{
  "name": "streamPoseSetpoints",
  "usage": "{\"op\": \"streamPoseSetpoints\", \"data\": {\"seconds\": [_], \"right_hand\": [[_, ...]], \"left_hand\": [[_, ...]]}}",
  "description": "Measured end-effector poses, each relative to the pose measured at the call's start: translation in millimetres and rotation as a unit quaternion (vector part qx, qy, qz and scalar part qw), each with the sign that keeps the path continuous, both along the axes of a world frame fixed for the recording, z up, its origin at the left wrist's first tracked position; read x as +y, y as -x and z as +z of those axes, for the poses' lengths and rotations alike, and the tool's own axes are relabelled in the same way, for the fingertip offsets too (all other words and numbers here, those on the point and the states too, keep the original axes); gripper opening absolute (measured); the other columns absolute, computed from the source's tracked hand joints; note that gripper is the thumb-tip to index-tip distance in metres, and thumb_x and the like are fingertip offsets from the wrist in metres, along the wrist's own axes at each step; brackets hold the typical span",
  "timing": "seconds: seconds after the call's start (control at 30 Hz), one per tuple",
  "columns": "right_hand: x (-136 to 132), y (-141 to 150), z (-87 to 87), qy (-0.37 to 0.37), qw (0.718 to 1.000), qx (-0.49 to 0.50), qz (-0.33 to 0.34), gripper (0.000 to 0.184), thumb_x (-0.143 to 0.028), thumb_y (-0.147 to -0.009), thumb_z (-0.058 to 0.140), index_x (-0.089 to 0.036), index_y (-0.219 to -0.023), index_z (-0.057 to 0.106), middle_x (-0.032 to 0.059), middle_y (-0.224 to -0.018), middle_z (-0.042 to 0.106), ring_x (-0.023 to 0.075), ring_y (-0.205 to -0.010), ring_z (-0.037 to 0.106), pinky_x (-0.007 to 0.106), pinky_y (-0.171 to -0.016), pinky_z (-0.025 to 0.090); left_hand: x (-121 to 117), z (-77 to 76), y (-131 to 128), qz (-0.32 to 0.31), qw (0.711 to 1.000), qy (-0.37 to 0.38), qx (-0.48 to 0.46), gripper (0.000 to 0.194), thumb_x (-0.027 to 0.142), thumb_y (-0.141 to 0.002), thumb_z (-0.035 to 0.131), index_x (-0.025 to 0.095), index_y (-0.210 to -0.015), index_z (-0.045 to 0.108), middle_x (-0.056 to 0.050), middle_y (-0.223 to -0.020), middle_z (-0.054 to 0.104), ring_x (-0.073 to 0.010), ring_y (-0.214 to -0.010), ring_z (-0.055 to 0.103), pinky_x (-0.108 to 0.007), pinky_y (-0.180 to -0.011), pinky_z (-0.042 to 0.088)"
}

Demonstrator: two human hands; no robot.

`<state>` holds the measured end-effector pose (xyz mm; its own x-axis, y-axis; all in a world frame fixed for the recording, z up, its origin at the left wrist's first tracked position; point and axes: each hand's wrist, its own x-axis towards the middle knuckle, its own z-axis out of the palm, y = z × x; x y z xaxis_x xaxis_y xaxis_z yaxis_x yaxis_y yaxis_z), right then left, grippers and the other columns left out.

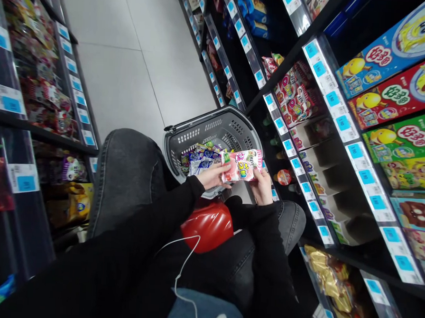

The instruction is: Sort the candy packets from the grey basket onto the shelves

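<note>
Between my hands is a pink and white candy packet (243,165), held over the near right side of a grey shopping basket (214,121). My left hand (211,176) grips the packet's left end, with the thumb on top. At its lower right corner, my right hand (262,186) pinches the other end. Several small candy packets (202,159) in blue, white and green wrappers lie in the basket. A shiny red object (208,227) sits below the basket, between my knees; its kind is unclear.
Shelves of bagged sweets (48,88) line the left side. On the right, shelves hold colourful cartoon snack boxes (397,88), red candy bags (296,99) and gold bags (330,279). Grey floor tiles (132,60) stretch ahead. A white earphone cord (180,273) hangs over my lap.
</note>
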<state>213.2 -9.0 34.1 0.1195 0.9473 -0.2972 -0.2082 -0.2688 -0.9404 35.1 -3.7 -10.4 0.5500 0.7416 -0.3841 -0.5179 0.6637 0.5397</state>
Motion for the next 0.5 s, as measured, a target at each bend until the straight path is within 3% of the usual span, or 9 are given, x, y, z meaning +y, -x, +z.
{"op": "streamPoseSetpoints", "data": {"seconds": [0.13,0.3,0.4,0.5], "right_hand": [[4.2,-15.9,-8.3,0.018,0.998,-0.055,0.033,0.035,-0.037,-0.061,0.074,-0.016,-0.087,0.065,0.0032,-0.080,0.070,0.0173,-0.069,0.064,0.033,-0.067,0.054],[6.1,-27.6,-12.2,0.001,0.994,-0.088,0.066,0.033,-0.038,-0.063,0.075,-0.016,-0.086,0.067,0.0017,-0.080,0.068,0.0152,-0.070,0.062,0.030,-0.069,0.053],[7.0,-32.4,-10.6,-0.035,0.987,-0.131,0.083,0.031,-0.039,-0.064,0.074,-0.017,-0.085,0.067,0.0008,-0.081,0.068,0.0146,-0.073,0.061,0.028,-0.071,0.052],[7.9,-35.8,-7.6,-0.063,0.979,-0.173,0.093,0.028,-0.040,-0.066,0.073,-0.018,-0.084,0.069,0.0002,-0.079,0.068,0.0142,-0.072,0.060,0.028,-0.071,0.051]], "left_hand": [[2.3,-6.6,-4.6,0.047,0.996,-0.019,0.071,0.036,0.031,-0.069,0.074,0.017,-0.100,0.061,-0.009,-0.081,0.069,-0.0226,-0.068,0.067,-0.035,-0.056,0.057],[2.1,-5.3,-4.1,0.075,0.991,-0.054,0.095,0.045,0.022,-0.062,0.077,0.018,-0.104,0.060,-0.009,-0.100,0.069,-0.0222,-0.081,0.067,-0.033,-0.059,0.058],[1.5,1.0,0.0,0.056,0.997,-0.040,0.015,0.042,0.035,-0.068,0.073,0.018,-0.104,0.060,-0.011,-0.102,0.069,-0.0255,-0.088,0.067,-0.036,-0.063,0.057],[2.4,5.4,3.8,0.038,0.995,-0.005,-0.088,0.052,0.057,-0.078,0.056,0.016,-0.109,0.059,-0.015,-0.099,0.070,-0.0281,-0.090,0.067,-0.040,-0.068,0.056]]}}
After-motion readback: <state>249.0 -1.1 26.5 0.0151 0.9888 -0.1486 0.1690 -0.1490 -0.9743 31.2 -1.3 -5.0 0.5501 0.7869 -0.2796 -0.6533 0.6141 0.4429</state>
